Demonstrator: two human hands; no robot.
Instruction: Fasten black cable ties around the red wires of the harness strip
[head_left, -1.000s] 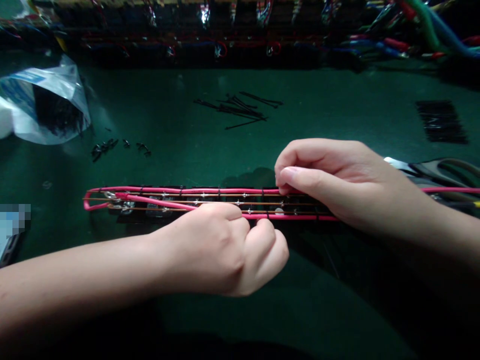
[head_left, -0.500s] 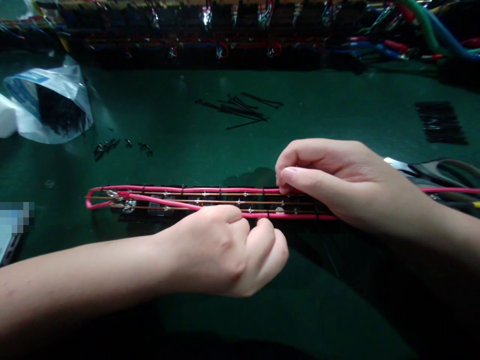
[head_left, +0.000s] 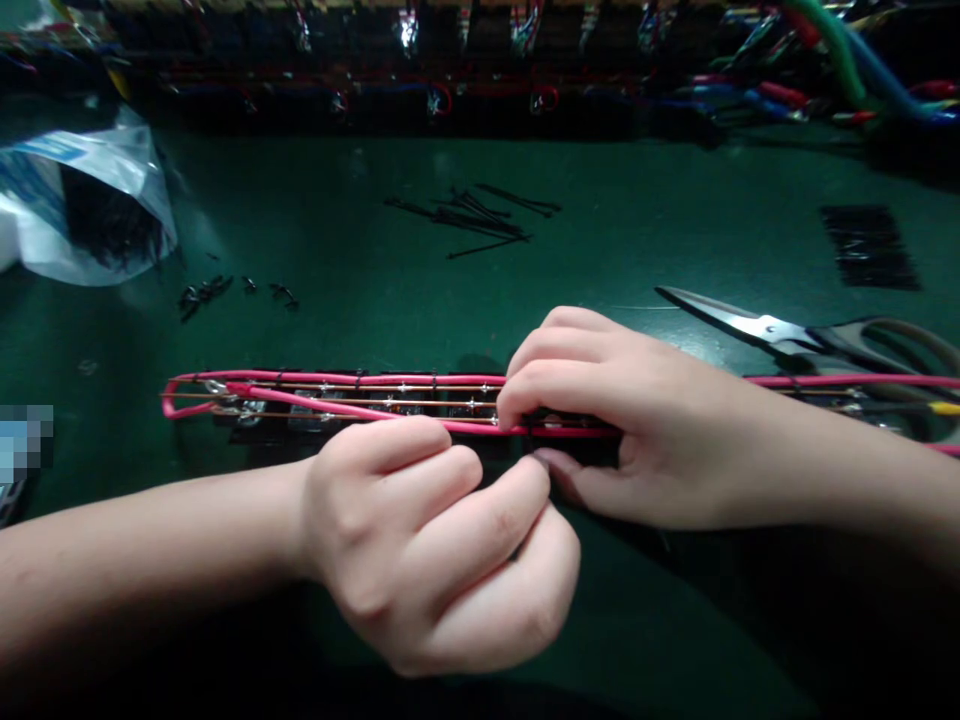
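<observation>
A long narrow black strip of electronic parts (head_left: 405, 405) lies across the table, with thin copper-coloured rods and a pink wire (head_left: 315, 378) running along it. Black cable ties (head_left: 358, 381) bind the wire to the strip at intervals. My left hand (head_left: 442, 550) is closed in a pinch at the near edge, by a black cable tie (head_left: 530, 440) around the strip; its fingertips mostly hide what they grip. My right hand (head_left: 637, 420) is curled over the strip, fingers on top and thumb at the near side, close to the left fingertips.
Scissors (head_left: 780, 330) lie behind my right forearm. Loose cable ties (head_left: 480, 212) and small black cut-off pieces (head_left: 204, 292) are on the green table. A plastic bag (head_left: 97, 205) stands left, a black bundle (head_left: 870, 247) right, a wired assembly (head_left: 450, 70) at the back.
My right hand has moved left and nearer, its thumb now at the strip's near edge. My left hand has turned and come slightly nearer me. More of the scissors shows.
</observation>
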